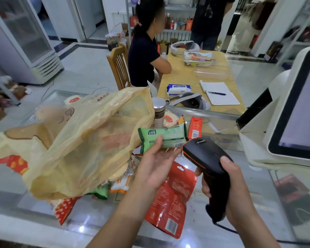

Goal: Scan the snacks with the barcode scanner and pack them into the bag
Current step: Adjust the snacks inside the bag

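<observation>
So we're at the glass counter (34, 221), and the big yellow plastic bag (79, 140) is slumped on it to the left, mouth gaping toward us, some packs showing through its side. More loose snacks sit under and around it. The biggest is a red snack pouch (170, 203) lying flat below our wrists.

Our right hand (234, 185) is wrapped round the handle of the black barcode scanner (204, 154). Our left hand (156, 161) pinches the green snack packet (165, 136), thumb on top and fingers underneath, up in the air between the bag and the scanner.

Looks like we're mid-scan, since the packet's barcode corner is right at the scanner's nose. Next up, we reckon, is swinging it left into the bag's mouth, which may sag.
</observation>
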